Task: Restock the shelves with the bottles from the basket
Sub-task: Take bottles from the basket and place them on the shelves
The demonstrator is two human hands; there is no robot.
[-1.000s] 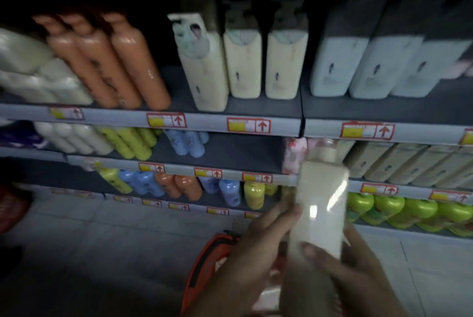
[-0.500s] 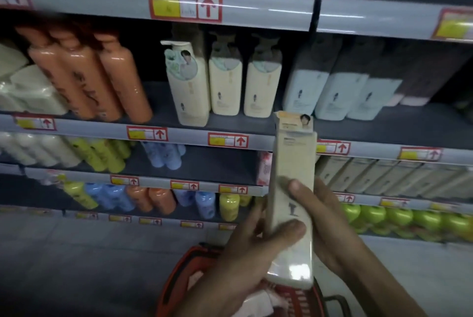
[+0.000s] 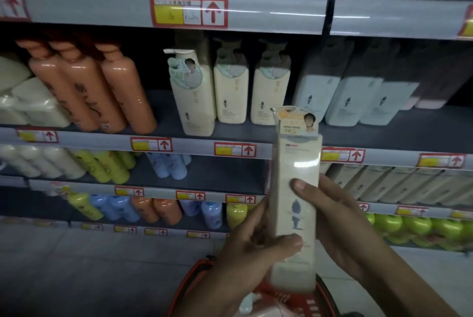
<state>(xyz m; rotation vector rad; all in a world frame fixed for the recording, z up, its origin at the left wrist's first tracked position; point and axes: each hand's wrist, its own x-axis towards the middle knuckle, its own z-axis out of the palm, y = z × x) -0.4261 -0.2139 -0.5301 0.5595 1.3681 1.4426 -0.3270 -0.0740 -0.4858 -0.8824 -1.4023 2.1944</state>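
price tag (image 3: 189,11): red up-arrow, possibly "10" | bottle (image 3: 294,188) label: print unreadable

The cream bottle (image 3: 294,188) you hold looks like smooth plastic under a clear glossy wrap that throws back a bright glare; a paper-like printed tag sits at its neck. The orange bottles (image 3: 102,91) on the shelf are glossy plastic with sharp highlights. The shelf boards (image 3: 409,124) look matt grey, and their front strips (image 3: 256,12) have a shiny clear plastic cover over paper price labels (image 3: 189,10). The basket (image 3: 194,283) rim below looks like smooth red plastic. The floor (image 3: 102,265) tiles appear dull.
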